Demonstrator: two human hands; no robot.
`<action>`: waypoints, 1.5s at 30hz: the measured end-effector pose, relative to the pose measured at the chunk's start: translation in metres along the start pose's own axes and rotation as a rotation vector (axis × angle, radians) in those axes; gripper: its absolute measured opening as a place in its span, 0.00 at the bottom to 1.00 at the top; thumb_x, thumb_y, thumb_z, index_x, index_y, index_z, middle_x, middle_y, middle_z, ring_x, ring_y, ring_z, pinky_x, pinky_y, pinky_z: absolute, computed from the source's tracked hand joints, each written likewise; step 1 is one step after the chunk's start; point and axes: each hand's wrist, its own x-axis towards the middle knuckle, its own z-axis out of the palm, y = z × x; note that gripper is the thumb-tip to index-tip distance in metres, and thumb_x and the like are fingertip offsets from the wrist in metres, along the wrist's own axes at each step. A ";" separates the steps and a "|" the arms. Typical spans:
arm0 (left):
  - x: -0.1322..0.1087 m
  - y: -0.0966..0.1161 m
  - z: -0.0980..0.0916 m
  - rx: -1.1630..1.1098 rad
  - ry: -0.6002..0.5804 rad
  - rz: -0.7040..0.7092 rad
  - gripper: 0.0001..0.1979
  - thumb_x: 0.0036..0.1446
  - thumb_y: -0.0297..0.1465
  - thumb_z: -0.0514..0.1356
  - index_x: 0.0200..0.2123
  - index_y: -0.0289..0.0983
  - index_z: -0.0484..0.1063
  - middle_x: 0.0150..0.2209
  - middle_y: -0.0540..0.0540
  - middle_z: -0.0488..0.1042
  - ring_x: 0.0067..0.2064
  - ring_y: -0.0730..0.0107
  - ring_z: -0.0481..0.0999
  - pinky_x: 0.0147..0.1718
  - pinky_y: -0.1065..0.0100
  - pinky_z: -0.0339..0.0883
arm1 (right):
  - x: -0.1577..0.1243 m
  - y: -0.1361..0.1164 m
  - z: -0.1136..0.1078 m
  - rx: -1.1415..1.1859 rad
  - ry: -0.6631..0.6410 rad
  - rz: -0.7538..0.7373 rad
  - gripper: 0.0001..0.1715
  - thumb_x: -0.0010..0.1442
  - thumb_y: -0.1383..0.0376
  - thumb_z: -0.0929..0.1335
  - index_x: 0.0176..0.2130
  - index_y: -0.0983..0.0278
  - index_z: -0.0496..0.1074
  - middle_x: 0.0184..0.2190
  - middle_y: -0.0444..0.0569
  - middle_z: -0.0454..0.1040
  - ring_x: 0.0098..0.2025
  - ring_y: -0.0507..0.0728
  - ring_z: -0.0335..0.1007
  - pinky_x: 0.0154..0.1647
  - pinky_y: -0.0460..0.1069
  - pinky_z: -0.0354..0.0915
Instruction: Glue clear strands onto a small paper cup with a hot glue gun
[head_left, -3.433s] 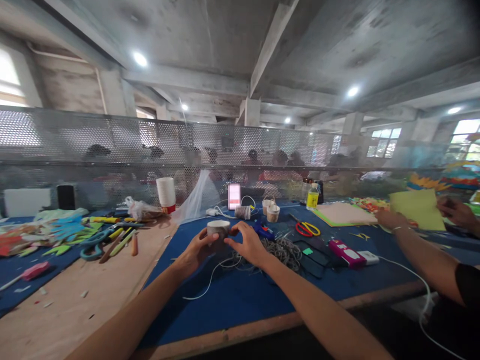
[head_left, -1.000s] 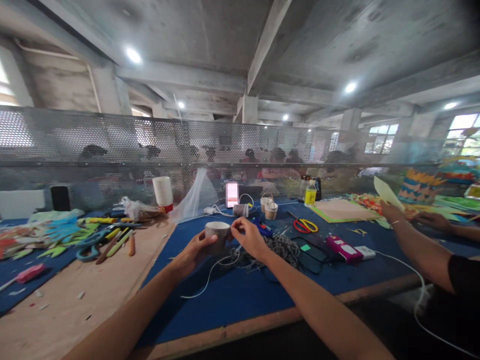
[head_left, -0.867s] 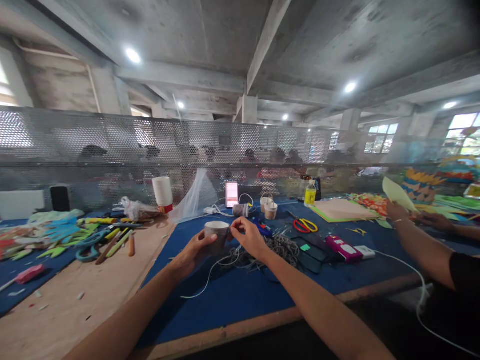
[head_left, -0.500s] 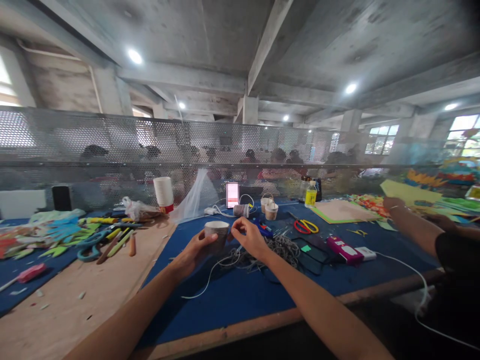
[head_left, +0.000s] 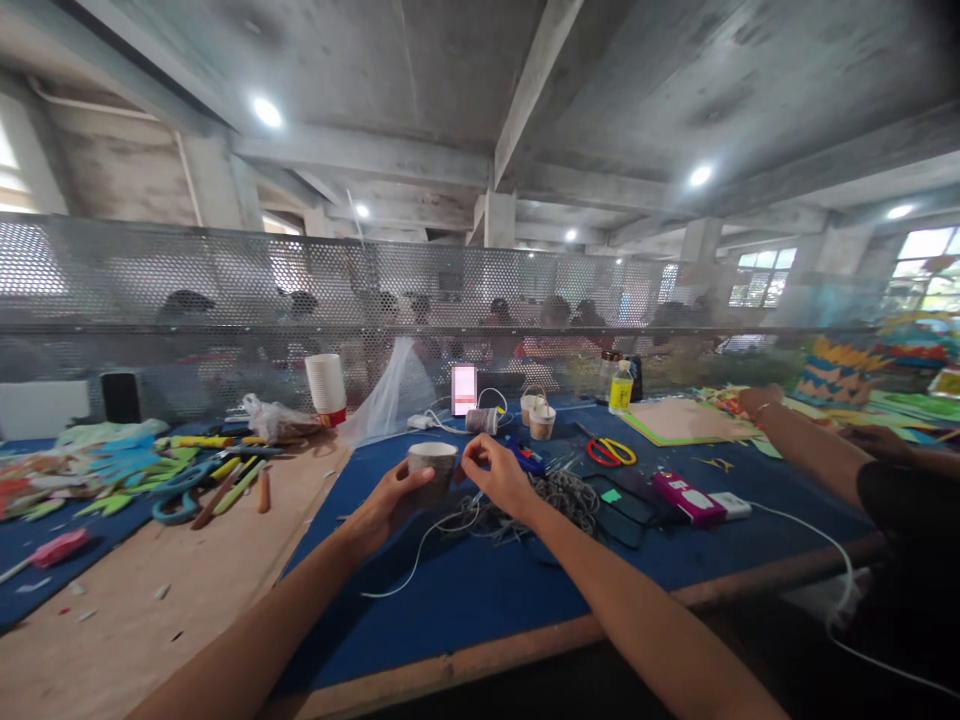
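A paper cup [head_left: 435, 460] with a white inside and a greyish outer side is gripped by my left hand [head_left: 391, 500], thumb on the near side. Close to the cup's right side, my right hand [head_left: 496, 476] has its thumb and fingertips pinched together. Whatever lies between those fingertips is too small to make out. Behind my right wrist, a tangled heap of grey cord [head_left: 574, 500] rests on the blue table cover [head_left: 450, 620]. A thin white cable [head_left: 416, 570] curves below the cup.
Farther back stand a lit phone [head_left: 464, 390], a spool [head_left: 481, 420], small cups with handles [head_left: 541, 422] and a stack of paper cups [head_left: 325, 385]. Red-and-yellow scissors [head_left: 611, 452] and a purple box [head_left: 686, 498] lie rightward. Hand tools [head_left: 225, 490] lie left. A co-worker's arm [head_left: 814, 455] reaches in.
My hands and the cup stay almost in place. At the right, the co-worker's hand has moved left and the yellow sheet it held up is lowered, revealing a blue-and-orange paper craft.
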 end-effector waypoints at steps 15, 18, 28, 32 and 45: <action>-0.003 0.004 0.001 0.031 -0.029 -0.010 0.28 0.53 0.39 0.73 0.55 0.34 0.78 0.50 0.35 0.82 0.49 0.51 0.80 0.48 0.58 0.70 | 0.000 -0.001 0.000 0.031 -0.028 0.013 0.05 0.63 0.61 0.67 0.35 0.59 0.66 0.27 0.43 0.79 0.34 0.57 0.81 0.43 0.51 0.71; -0.004 0.003 0.001 0.037 -0.037 0.000 0.26 0.54 0.38 0.72 0.55 0.34 0.78 0.51 0.35 0.81 0.49 0.52 0.80 0.47 0.59 0.70 | 0.000 -0.001 0.000 0.041 -0.028 0.011 0.05 0.63 0.62 0.67 0.35 0.59 0.66 0.27 0.43 0.79 0.34 0.57 0.81 0.42 0.51 0.71; -0.004 0.004 0.001 0.021 -0.014 -0.030 0.27 0.52 0.37 0.73 0.55 0.35 0.78 0.49 0.36 0.82 0.47 0.54 0.80 0.47 0.60 0.71 | 0.000 0.000 -0.001 0.042 -0.046 0.013 0.05 0.63 0.62 0.67 0.35 0.59 0.67 0.28 0.43 0.79 0.34 0.56 0.81 0.43 0.51 0.71; -0.005 0.004 0.002 0.026 -0.012 -0.022 0.26 0.52 0.37 0.74 0.54 0.35 0.79 0.50 0.36 0.82 0.47 0.55 0.80 0.47 0.60 0.71 | 0.001 0.000 -0.001 0.033 -0.043 0.020 0.04 0.62 0.62 0.67 0.35 0.59 0.67 0.28 0.43 0.79 0.34 0.56 0.80 0.42 0.50 0.71; -0.005 0.003 0.001 0.033 -0.022 -0.013 0.26 0.53 0.36 0.73 0.54 0.34 0.79 0.50 0.35 0.82 0.47 0.53 0.81 0.47 0.59 0.71 | 0.001 0.003 -0.002 0.062 -0.066 0.026 0.04 0.63 0.63 0.67 0.35 0.60 0.67 0.27 0.42 0.79 0.33 0.56 0.80 0.42 0.50 0.72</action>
